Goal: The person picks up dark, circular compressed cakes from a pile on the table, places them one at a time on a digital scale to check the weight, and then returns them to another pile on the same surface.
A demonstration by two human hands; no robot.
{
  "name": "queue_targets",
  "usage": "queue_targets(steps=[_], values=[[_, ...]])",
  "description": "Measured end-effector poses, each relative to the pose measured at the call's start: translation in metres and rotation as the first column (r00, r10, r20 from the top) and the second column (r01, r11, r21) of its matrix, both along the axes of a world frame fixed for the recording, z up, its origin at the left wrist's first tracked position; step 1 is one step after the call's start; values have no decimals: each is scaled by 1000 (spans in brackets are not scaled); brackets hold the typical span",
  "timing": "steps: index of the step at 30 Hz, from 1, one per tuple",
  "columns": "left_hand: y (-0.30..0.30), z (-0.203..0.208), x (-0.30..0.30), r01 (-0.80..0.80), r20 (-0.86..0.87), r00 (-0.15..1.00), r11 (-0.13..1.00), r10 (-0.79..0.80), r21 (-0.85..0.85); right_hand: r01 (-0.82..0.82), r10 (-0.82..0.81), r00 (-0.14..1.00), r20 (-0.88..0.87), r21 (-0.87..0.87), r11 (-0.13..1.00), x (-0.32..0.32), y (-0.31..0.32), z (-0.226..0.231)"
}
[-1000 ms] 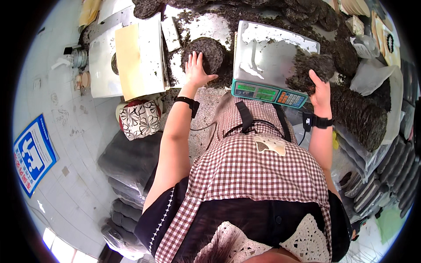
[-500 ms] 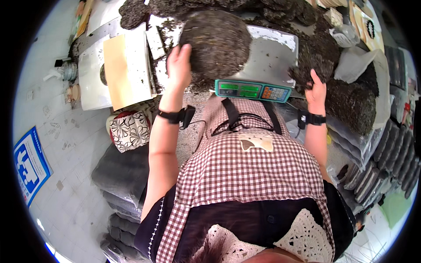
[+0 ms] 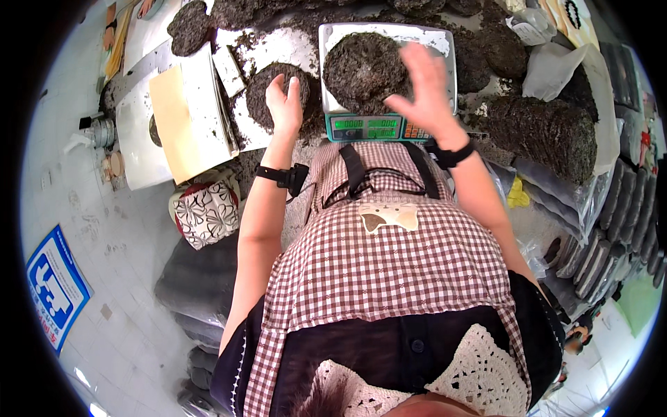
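Observation:
A dark, rough round cake of what looks like dried seaweed [image 3: 361, 76] lies on the steel platform of a digital scale [image 3: 445, 83], whose green display faces me. My right hand [image 3: 427, 87], slightly blurred, is open at that cake's right edge, thumb and fingers spread and holding nothing. Just left of the scale lies a second, smaller-looking seaweed cake [image 3: 260, 104]. My left hand [image 3: 286, 108] is over it, thumb and forefinger apart; its other fingers are mostly hidden. Whether it presses on the cake I cannot tell.
More dark cakes [image 3: 189, 28] and loose crumbs cover the table's far side. A stack of boards or papers [image 3: 198, 118] stands at the left. To the right are a thick seaweed pile [image 3: 545, 139] and a clear plastic bag [image 3: 552, 73]. Bagged dark packs [image 3: 629, 208] sit further right.
The large cake by my left hand is now flat on the scale. My right hand has come left from the dark clump to the scale. A second cake shows under my left hand.

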State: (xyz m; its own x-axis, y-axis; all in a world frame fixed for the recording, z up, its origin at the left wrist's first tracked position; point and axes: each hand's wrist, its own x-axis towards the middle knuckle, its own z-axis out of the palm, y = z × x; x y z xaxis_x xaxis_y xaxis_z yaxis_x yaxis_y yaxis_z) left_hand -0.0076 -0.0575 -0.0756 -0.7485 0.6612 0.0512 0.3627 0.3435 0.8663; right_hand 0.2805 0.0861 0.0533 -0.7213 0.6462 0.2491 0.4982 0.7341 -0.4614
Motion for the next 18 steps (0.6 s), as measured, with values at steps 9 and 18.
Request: queue_targets(steps=[9,18], values=[[-55,-25,-5,-32,319,945,993,68,-116,341,-422,874,-241,-315,886,121,44,-36],[23,14,55,129,17,992,970,-129,-208,92,-88,994,-71,67,993,-53,1,-80]])
